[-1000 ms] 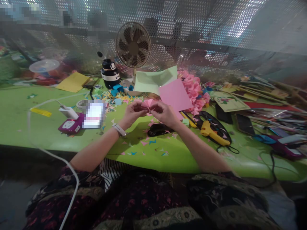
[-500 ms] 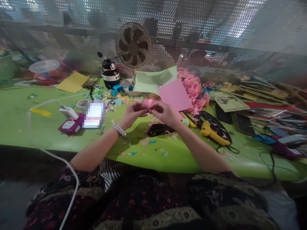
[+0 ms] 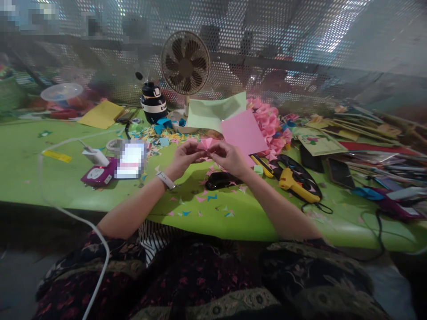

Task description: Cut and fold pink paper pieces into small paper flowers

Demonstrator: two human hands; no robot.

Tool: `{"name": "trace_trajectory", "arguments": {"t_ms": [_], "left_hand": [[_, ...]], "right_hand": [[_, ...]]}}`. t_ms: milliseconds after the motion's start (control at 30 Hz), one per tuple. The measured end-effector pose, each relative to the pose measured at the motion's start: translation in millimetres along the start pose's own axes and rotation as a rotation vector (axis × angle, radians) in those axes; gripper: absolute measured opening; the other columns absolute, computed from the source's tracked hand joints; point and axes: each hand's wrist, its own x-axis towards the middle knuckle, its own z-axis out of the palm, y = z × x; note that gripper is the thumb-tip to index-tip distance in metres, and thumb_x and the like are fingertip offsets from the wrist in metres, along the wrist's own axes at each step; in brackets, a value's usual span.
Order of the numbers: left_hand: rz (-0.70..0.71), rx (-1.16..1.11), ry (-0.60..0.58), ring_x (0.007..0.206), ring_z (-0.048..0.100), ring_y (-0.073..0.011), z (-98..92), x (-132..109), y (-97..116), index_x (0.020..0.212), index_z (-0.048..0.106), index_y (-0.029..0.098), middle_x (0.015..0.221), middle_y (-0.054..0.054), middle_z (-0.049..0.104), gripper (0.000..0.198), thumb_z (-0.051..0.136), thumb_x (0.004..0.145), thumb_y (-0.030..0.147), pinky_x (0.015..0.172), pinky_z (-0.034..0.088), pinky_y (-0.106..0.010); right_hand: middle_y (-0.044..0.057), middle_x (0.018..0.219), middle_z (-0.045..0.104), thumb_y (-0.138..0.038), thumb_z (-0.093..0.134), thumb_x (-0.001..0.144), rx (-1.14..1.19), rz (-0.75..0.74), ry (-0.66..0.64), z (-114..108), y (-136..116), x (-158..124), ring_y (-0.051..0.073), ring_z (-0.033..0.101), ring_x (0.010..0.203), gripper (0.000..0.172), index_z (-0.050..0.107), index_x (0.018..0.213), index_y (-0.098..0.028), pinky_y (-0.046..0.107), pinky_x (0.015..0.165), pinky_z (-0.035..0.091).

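A small folded pink paper piece (image 3: 208, 143), pleated like a fan or flower, is held between my two hands above the table. My left hand (image 3: 185, 156) pinches its left side, and a white band circles that wrist. On the other side my right hand (image 3: 228, 156) grips it with thumb and fingers. Just below my right hand lies a black stapler-like object (image 3: 222, 181) among paper scraps. A pink paper sheet (image 3: 245, 133) lies behind my right hand, partly over a pale green sheet (image 3: 213, 113).
A fan (image 3: 186, 63) and a dark bottle (image 3: 154, 104) stand at the back. Pink paper flowers (image 3: 268, 122) are heaped behind. To the right are a yellow glue gun (image 3: 296, 184) and a cutter (image 3: 262, 165). A purple power strip (image 3: 100, 173) and lit phone (image 3: 130, 161) lie left.
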Motion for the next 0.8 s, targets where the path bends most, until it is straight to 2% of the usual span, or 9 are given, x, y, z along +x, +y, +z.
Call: {"name": "trace_trajectory", "arguments": {"t_ms": [200, 433, 633, 800], "left_hand": [[0.008, -0.007, -0.002, 0.078, 0.071, -0.0139, 0.7, -0.4, 0.6, 0.089, 0.062, 0.018, 0.089, -0.002, 0.073, 0.035, 0.086, 0.067, 0.029, 0.074, 0.060, -0.030], [-0.009, -0.029, 0.020, 0.080, 0.072, -0.0151, 1.5, -0.8, 2.8, 0.090, 0.063, 0.018, 0.088, -0.002, 0.073, 0.030, 0.082, 0.072, 0.032, 0.074, 0.061, -0.031], [-0.003, -0.034, -0.010, 0.083, 0.073, -0.0166, -1.0, -1.5, 1.6, 0.094, 0.060, 0.017, 0.090, -0.002, 0.072, 0.033, 0.080, 0.069, 0.023, 0.071, 0.061, -0.029], [0.014, 0.003, -0.020, 0.085, 0.073, -0.0172, -1.9, -1.6, 0.1, 0.097, 0.059, 0.017, 0.093, -0.003, 0.073, 0.034, 0.080, 0.070, 0.022, 0.071, 0.062, -0.029]], "right_hand": [[0.007, 0.088, 0.072, -0.030, 0.065, 0.083, 0.007, 0.004, 0.006, 0.0, -2.4, -0.1, 0.019, 0.067, 0.082, 0.013, 0.063, 0.091, -0.019, 0.034, 0.073, 0.057], [0.006, 0.088, 0.071, -0.026, 0.065, 0.083, 0.053, 0.002, -0.007, -0.7, -0.3, -0.2, 0.018, 0.069, 0.079, 0.013, 0.064, 0.092, -0.018, 0.035, 0.075, 0.057], [0.006, 0.089, 0.071, -0.023, 0.065, 0.081, 0.067, 0.002, 0.005, -1.3, 2.6, 0.7, 0.017, 0.068, 0.079, 0.014, 0.064, 0.094, -0.017, 0.033, 0.073, 0.056], [0.006, 0.088, 0.071, -0.026, 0.065, 0.081, 0.094, 0.000, -0.005, -1.4, 3.2, 1.1, 0.018, 0.069, 0.079, 0.016, 0.063, 0.094, -0.017, 0.034, 0.074, 0.057]]}}
